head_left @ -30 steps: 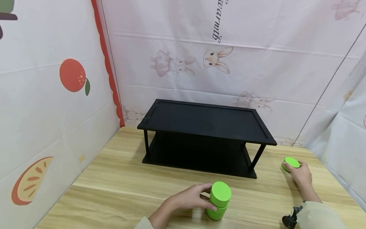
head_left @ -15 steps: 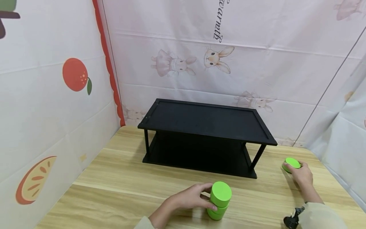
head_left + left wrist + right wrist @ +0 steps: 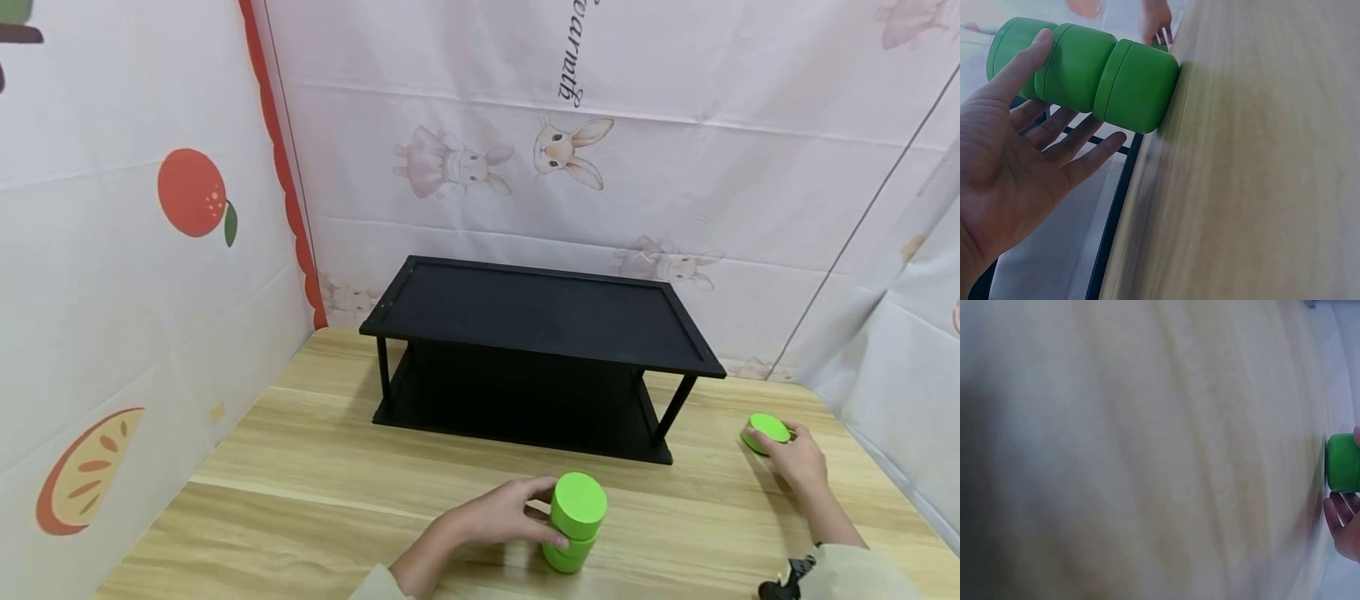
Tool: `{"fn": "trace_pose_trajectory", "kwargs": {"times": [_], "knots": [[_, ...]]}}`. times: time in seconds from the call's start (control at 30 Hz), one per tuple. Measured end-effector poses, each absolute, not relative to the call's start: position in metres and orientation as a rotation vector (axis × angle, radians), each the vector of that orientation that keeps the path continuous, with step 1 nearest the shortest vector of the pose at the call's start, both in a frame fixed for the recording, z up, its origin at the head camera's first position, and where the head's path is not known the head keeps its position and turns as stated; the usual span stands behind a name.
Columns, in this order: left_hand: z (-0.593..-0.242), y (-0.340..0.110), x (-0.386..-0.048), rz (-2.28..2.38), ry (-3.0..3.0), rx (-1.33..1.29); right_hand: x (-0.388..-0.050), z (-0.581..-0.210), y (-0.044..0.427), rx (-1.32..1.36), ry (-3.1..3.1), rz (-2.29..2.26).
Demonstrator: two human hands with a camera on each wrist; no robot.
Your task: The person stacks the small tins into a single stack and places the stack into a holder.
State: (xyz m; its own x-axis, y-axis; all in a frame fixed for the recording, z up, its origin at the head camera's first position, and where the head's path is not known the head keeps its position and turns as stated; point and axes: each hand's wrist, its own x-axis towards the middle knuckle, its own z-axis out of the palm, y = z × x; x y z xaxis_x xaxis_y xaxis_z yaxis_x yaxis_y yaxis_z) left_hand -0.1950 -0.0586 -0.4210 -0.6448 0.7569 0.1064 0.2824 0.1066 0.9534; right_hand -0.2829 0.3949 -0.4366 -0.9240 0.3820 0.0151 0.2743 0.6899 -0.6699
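Three green round containers are stacked upright on the table, the top one [image 3: 580, 502] widest in the head view. My left hand [image 3: 498, 518] grips the stack from the left, with thumb and fingers around it. In the left wrist view the three containers [image 3: 1079, 69] show side by side, the thumb of my left hand [image 3: 1016, 144] lying across the upper ones. Far to the right, my right hand [image 3: 801, 461] holds a single green container [image 3: 767, 432] that stands on the table. The right wrist view catches that container [image 3: 1342, 462] and part of my right hand [image 3: 1346, 528] at its edge.
A black two-level rack [image 3: 540, 321] stands at the back of the wooden table [image 3: 300, 508], between the two hands and behind them. Printed cloth walls [image 3: 465, 75] enclose the table at the left, back and right.
My right forearm has shifted slightly to the right, its hand still on the single container. The left hand and the stack have stayed in place.
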Motion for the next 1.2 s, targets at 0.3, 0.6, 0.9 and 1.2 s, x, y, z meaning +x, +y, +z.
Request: {"fn": "trace_pose_trajectory", "kwargs": {"times": [0.3,0.6,0.9,1.2], "knots": [[-0.42,-0.061,-0.198,1.562,1.99,1.02,-0.28,-0.44,0.394,-0.463,-2.732,1.043],[-0.421,-0.062,-0.199,1.58,1.956,0.989,-0.273,-0.442,0.394,-0.373,-2.761,1.016],[-0.421,-0.06,-0.198,1.584,1.945,0.995,-0.266,-0.439,0.394,-0.326,-2.779,0.998],[-0.422,-0.058,-0.196,1.582,1.942,0.992,-0.258,-0.437,0.391,-0.244,-2.769,1.008]]}}
